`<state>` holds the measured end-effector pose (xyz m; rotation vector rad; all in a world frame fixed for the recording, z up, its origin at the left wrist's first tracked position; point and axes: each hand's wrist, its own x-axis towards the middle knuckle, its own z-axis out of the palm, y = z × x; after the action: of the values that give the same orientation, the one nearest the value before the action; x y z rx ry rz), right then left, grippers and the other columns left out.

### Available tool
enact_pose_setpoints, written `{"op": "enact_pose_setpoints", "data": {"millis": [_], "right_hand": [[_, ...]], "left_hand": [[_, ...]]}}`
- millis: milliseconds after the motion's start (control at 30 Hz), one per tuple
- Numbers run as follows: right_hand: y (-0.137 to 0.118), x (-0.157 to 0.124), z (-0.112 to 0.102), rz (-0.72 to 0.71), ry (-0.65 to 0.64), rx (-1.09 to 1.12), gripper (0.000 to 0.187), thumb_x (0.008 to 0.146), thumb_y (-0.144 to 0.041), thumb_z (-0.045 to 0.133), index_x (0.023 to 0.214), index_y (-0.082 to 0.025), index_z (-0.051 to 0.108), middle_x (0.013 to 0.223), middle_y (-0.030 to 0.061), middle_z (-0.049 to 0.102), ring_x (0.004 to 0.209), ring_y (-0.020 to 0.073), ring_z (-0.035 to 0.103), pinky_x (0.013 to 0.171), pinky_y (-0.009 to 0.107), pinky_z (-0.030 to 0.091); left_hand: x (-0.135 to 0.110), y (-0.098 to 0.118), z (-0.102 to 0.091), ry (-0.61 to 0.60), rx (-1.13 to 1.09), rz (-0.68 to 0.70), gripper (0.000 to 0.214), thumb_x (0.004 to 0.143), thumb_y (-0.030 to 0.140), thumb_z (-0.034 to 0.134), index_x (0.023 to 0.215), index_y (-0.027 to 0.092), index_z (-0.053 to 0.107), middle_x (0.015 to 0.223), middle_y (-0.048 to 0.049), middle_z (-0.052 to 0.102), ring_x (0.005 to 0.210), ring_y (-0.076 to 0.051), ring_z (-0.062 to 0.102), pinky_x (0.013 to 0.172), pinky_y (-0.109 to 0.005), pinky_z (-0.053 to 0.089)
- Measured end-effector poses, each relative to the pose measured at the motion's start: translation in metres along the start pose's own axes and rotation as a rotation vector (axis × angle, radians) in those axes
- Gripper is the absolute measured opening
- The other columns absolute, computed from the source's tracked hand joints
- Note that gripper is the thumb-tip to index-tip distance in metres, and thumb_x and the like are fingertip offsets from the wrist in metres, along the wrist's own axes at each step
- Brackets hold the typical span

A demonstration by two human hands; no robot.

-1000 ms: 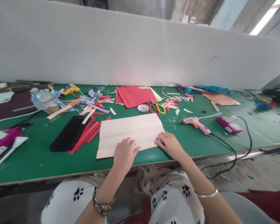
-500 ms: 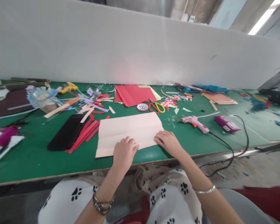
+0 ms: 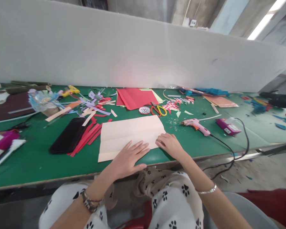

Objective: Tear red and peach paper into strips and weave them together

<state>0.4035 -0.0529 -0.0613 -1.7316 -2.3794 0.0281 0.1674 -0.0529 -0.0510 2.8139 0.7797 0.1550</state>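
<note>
A pale cream sheet of paper (image 3: 131,132) with crease lines across it lies on the green tabletop in front of me. My left hand (image 3: 131,157) rests flat on its near edge, fingers stretched and thumb apart. At the sheet's right near corner, my right hand (image 3: 168,144) has its fingers bent and drawn together on the paper; their tips are partly hidden. Red paper strips (image 3: 88,138) and a black phone (image 3: 68,135) lie left of the sheet. Beyond it are scissors (image 3: 160,109) with red and yellow handles and a round dish of small beads (image 3: 144,110).
A pink glue gun (image 3: 196,125) with a black cord lies to the right, near a purple power socket (image 3: 228,126). Red paper sheets (image 3: 137,98) lie at the back, below a white partition (image 3: 133,47). Paper scraps (image 3: 97,103) and a yellow glue gun (image 3: 70,91) sit back left.
My left hand has opened from curled fingers to a flat, spread palm on the paper's near edge. The right hand stays at the right corner. The view has shifted slightly.
</note>
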Motion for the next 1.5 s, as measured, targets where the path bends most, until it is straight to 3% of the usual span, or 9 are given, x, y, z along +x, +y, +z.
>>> {"op": "enact_pose_setpoints", "data": {"millis": [267,667,833,967,1167,1333,1500], "right_hand": [[0.003,0.0,0.002,0.002,-0.006,0.042,0.023,0.09,-0.032,0.043,0.075,-0.02,0.055,0.079,0.0009,0.061,0.08,0.0148,0.051,0.065,0.025,0.026],[0.002,-0.001,0.002,0.03,-0.002,0.09,0.022,0.088,-0.03,0.044,0.072,-0.019,0.054,0.078,0.001,0.06,0.081,0.0149,0.052,0.065,0.025,0.026],[0.003,-0.001,0.002,0.021,0.0,0.082,0.02,0.087,-0.029,0.046,0.072,-0.019,0.055,0.078,0.0003,0.06,0.08,0.0147,0.052,0.065,0.025,0.026],[-0.001,-0.001,0.002,0.016,0.008,0.087,0.018,0.086,-0.027,0.047,0.071,-0.019,0.054,0.076,0.0007,0.06,0.08,0.0153,0.053,0.066,0.025,0.027],[-0.016,-0.006,0.002,0.02,0.061,0.233,0.013,0.084,-0.023,0.049,0.073,-0.018,0.054,0.075,0.0019,0.059,0.073,0.0154,0.052,0.065,0.025,0.032],[-0.001,-0.018,0.001,0.066,0.107,0.398,0.019,0.084,-0.028,0.051,0.067,-0.018,0.053,0.068,0.001,0.052,0.066,0.0144,0.048,0.06,0.024,0.035],[0.012,-0.027,-0.001,0.099,0.115,0.371,0.02,0.084,-0.031,0.051,0.07,-0.018,0.056,0.072,0.0032,0.055,0.07,0.0168,0.049,0.066,0.028,0.037]], "left_hand": [[0.0,-0.004,0.004,-0.031,-0.018,-0.001,0.076,0.078,0.068,0.033,0.14,0.028,0.018,0.146,-0.0028,0.024,0.133,-0.026,0.021,0.107,-0.049,0.007],[-0.036,-0.029,-0.007,-0.118,0.032,-0.022,0.076,0.077,0.069,0.034,0.14,0.034,0.011,0.148,-0.0004,0.018,0.134,-0.027,0.018,0.106,-0.05,0.009],[-0.049,-0.032,-0.018,-0.05,0.05,-0.037,0.063,0.082,0.06,0.036,0.137,0.031,0.026,0.143,-0.0021,0.032,0.128,-0.025,0.029,0.105,-0.043,0.018],[-0.023,-0.009,-0.023,0.054,0.079,-0.189,0.047,0.086,0.049,0.04,0.122,0.019,0.047,0.121,-0.0086,0.054,0.107,-0.025,0.047,0.09,-0.038,0.037],[0.031,0.017,-0.008,0.134,0.043,-0.311,0.024,0.084,0.037,0.049,0.095,0.017,0.055,0.096,-0.007,0.058,0.089,-0.022,0.054,0.073,-0.032,0.042],[0.036,0.012,-0.002,0.111,0.017,-0.317,0.016,0.086,0.031,0.047,0.081,0.018,0.055,0.081,-0.0032,0.058,0.079,-0.019,0.055,0.064,-0.029,0.039],[0.032,0.01,-0.001,0.104,0.041,-0.292,0.017,0.088,0.026,0.045,0.077,0.018,0.055,0.078,-0.0021,0.056,0.077,-0.018,0.053,0.061,-0.029,0.037]]}}
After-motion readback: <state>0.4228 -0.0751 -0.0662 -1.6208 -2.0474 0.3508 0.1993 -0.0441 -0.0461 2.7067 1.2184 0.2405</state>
